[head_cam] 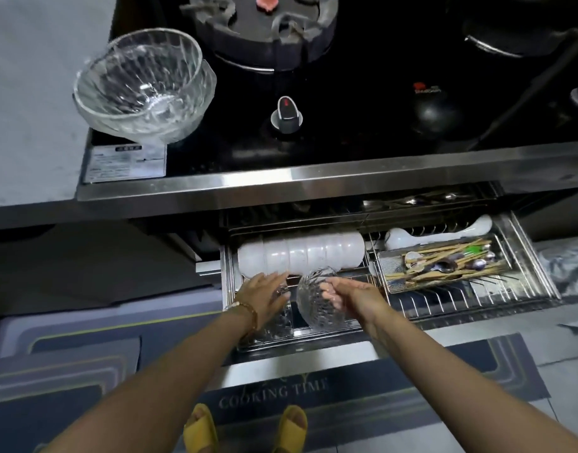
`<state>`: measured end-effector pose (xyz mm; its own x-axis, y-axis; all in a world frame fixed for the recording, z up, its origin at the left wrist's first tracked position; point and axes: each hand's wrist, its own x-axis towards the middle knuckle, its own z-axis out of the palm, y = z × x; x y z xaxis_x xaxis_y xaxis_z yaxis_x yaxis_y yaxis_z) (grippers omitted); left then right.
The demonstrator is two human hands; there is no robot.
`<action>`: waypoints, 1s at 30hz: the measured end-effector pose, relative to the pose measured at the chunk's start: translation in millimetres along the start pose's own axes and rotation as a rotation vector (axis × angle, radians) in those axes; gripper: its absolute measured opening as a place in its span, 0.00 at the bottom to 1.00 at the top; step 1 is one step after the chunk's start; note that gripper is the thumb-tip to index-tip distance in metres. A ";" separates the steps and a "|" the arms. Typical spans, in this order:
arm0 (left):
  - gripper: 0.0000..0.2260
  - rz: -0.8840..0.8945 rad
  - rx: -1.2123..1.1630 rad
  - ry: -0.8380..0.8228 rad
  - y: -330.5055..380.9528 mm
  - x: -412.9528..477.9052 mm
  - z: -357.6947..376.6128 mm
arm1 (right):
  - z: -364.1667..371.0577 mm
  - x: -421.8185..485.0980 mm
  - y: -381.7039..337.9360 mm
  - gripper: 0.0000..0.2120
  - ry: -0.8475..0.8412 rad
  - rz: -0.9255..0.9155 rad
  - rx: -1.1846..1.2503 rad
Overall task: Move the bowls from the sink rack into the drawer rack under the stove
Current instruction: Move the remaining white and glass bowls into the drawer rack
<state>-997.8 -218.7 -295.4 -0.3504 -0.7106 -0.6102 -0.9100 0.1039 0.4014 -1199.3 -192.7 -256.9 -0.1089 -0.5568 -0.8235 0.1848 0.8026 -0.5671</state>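
Two nested clear glass bowls (144, 83) sit on the near left corner of the black stove top (363, 132), beside a burner; a stove knob (286, 116) stands to their right. Below the steel front edge the drawer rack (477, 300) is pulled out; in its left half a row of white bowls (300, 255) stands on edge along the back. In front of them the left hand (264, 294), a bracelet at its wrist, reaches down with fingers stretched out and relaxed, gripping nothing; its fingertips lie over more clear glassware (274, 325) set in the near-left slots, though blur hides whether they touch it. Just to the right, the right hand (345, 294) grasps a cut-glass bowl (313, 305) by its rim, fingers curled over the edge; the bowl is tipped on edge, low among the wire slots in front of the white bowls and just beside the other glassware. Further right a cutlery tray (444, 264) holds chopsticks and spoons; a white ladle (444, 231) lies behind it. On the floor lie a dark mat (274, 392) reading COOKING TIME and yellow slippers (199, 426).
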 end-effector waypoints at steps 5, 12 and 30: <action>0.24 0.029 0.065 -0.002 -9.4 12.4 11.7 | 9.2 31.6 9.9 0.09 -0.029 0.102 0.005; 0.23 0.038 0.048 -0.029 -19.2 8.8 21.2 | 26.6 60.7 22.4 0.09 -0.046 0.151 -0.023; 0.21 0.049 -0.046 0.015 -18.7 4.8 12.2 | 31.4 77.5 37.6 0.03 -0.105 -0.010 -0.322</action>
<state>-985.1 -215.6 -314.2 -0.3907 -0.7158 -0.5788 -0.8805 0.1071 0.4618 -1170.1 -212.4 -341.6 -0.0050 -0.5707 -0.8212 -0.1359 0.8140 -0.5648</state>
